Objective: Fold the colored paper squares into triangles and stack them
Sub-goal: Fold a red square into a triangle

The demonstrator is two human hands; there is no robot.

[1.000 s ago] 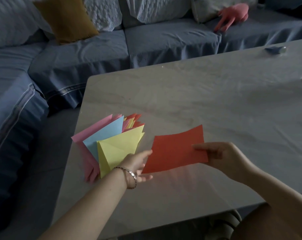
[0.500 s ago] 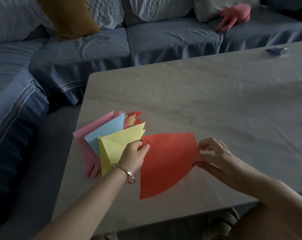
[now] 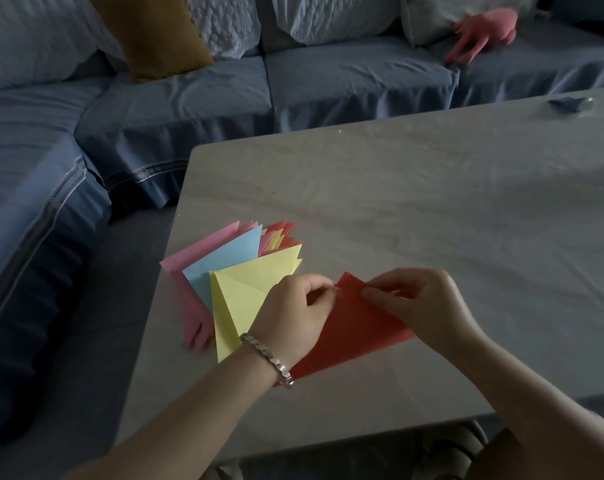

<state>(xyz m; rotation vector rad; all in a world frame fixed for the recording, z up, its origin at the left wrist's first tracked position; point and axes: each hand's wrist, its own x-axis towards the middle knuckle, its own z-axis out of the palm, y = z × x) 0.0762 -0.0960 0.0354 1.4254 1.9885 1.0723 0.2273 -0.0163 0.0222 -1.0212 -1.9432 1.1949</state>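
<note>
- The left hand [image 3: 293, 306], with a bracelet [image 3: 269, 358] on its wrist, has its fingers curled and pinches the red paper [image 3: 356, 334] near the top corner.
- The right hand [image 3: 421, 306] pinches the same paper just beside that corner, fingertips pressed on its upper edge.
- The red paper is doubled over into a rough triangle, low over the near part of the table [image 3: 432, 202]; whether it lies flat cannot be told.
- Just left of it, touching the left hand, sits the pile of folded triangles [image 3: 224, 271], fanned out in pink, blue, yellow and red, with a yellow one on top.
- Behind the table is a blue sofa [image 3: 189, 98].
</note>
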